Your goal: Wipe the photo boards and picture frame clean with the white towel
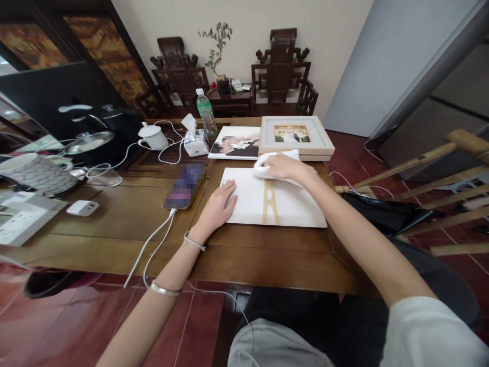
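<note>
A white photo panel [246, 204] lies flat on the wooden table, with a yellowish A-shaped stand piece [270, 204] on its upward side. My left hand [217, 206] rests on the panel's left edge, fingers stretched out and thumb apart. Bunched under the fingers of my right hand [282, 166] is a white cloth [262, 168], pressed at the panel's far edge, near the top of the stand piece. Part of that far edge is hidden by the hand and cloth. Behind it lie a photo print [242, 142] and a framed picture [296, 135] in a thick pale frame.
Left of the panel lies a phone [184, 187] with a white charging cable. Farther back stand a tissue box [196, 142], a green-labelled bottle [206, 112] and a lidded white cup [153, 136]. A power strip [23, 219] and charger [82, 207] sit at the left.
</note>
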Demonstrator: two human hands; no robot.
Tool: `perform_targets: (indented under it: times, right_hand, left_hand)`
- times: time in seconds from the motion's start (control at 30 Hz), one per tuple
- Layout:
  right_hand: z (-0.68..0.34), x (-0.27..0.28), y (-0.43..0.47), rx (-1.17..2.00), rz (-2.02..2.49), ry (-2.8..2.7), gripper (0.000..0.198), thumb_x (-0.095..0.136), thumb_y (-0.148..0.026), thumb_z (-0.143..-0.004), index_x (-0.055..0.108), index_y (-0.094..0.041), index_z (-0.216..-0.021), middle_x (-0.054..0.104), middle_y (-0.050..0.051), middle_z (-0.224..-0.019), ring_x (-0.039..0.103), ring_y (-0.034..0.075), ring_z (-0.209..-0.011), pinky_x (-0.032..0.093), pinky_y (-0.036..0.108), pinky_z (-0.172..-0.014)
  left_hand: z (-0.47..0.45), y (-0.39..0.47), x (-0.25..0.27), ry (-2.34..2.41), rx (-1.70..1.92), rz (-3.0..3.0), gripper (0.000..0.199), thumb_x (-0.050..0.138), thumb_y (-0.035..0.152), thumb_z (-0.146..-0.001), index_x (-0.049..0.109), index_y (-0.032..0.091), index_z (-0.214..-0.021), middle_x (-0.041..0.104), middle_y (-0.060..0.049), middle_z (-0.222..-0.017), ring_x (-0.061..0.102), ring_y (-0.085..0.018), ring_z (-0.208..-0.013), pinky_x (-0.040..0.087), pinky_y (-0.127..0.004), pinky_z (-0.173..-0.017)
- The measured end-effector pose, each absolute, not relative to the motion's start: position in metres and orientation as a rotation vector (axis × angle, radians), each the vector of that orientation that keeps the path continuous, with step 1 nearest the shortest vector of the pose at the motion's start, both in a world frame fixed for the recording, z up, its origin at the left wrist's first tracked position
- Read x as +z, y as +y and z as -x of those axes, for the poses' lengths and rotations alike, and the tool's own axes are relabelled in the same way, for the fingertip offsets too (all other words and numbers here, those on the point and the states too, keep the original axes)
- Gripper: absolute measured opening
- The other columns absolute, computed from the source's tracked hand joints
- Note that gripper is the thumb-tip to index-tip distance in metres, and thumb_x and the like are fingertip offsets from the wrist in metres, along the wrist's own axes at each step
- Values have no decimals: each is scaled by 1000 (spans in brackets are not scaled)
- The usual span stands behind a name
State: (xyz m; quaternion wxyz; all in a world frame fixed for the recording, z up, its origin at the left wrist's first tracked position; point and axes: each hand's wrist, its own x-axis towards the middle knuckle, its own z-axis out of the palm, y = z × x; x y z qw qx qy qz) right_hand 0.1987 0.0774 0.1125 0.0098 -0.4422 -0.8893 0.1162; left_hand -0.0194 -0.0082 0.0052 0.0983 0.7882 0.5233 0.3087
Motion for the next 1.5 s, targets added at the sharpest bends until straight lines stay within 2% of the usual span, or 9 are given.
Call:
perform_targets:
  times: [0.2, 0.37, 0.5, 0.6, 0.77, 0.9, 1.1, 1.37, 1.5]
  right_hand:
    - [-282, 94, 60, 250, 1563, -2626, 39, 38, -11, -76, 70, -16, -97, 68, 10, -103, 59, 26, -95, 44, 32, -78]
    - [-295, 84, -3, 288, 1412, -2698, 47, 36, -2, -68, 69, -15, -99, 69, 11, -108, 61, 26, -99, 45, 36, -88]
    - [-295, 79, -67, 287, 1283, -2746, 46, 37, -1, -66, 68, -18, -95, 58, 11, -129, 49, 28, -123, 30, 50, -107]
    - [-299, 75, -98, 358, 1197, -2771, 40, 40, -1, -64, 68, -21, -84, 52, 10, -136, 38, 25, -132, 23, 53, -112]
    - [-304, 73, -93, 378, 1129, -2780, 37, 41, -1, -63, 66, -20, -81, 50, 11, -137, 40, 23, -131, 21, 51, -113]
    - [-298, 75, -58, 326, 1152, -2748, 43, 38, 0, -65, 66, -21, -90, 62, 9, -123, 49, 23, -124, 25, 49, -110]
    - [-286, 82, 13, 309, 1271, -2715, 43, 36, -5, -68, 68, -17, -95, 71, 8, -93, 60, 24, -91, 43, 35, -83]
    - [-281, 80, 74, 324, 1328, -2585, 48, 36, -5, -70, 68, -15, -104, 68, 9, -108, 59, 23, -98, 41, 30, -82]
    - [-278, 69, 51, 238, 1268, -2643, 50, 34, -2, -70, 66, -13, -107, 66, 12, -115, 57, 25, -109, 40, 38, -93]
  left_hand:
    - [20, -8, 4, 1550, 920, -2357, 42, 42, 29, -90, 55, 9, -125, 50, -16, -136, 43, -28, -131, 32, -47, -110]
    - [20, -8, 4, 1548, 924, -2353, 42, 43, 30, -90, 55, 10, -125, 51, -16, -136, 43, -28, -130, 33, -48, -110]
    - [20, -8, 5, 1546, 922, -2355, 42, 42, 30, -90, 56, 10, -124, 51, -16, -136, 44, -28, -130, 33, -48, -110]
    - [20, -8, 5, 1536, 929, -2356, 41, 42, 30, -90, 56, 12, -124, 51, -14, -136, 44, -28, -130, 33, -49, -110]
    - [20, -8, 5, 1553, 907, -2359, 43, 42, 31, -90, 55, 8, -124, 50, -18, -136, 43, -28, -130, 32, -46, -111]
    - [20, -8, 5, 1552, 904, -2357, 43, 42, 30, -90, 55, 8, -125, 50, -17, -137, 42, -28, -131, 32, -47, -111]
    - [20, -8, 5, 1535, 937, -2335, 41, 43, 31, -90, 56, 13, -125, 51, -14, -136, 44, -28, -130, 32, -48, -110]
    - [20, -8, 6, 1532, 935, -2319, 41, 43, 31, -90, 55, 12, -125, 51, -15, -137, 42, -28, -131, 31, -49, -111]
    - [21, -8, 5, 1535, 927, -2331, 42, 44, 30, -90, 55, 11, -125, 51, -16, -136, 42, -28, -131, 31, -48, -111]
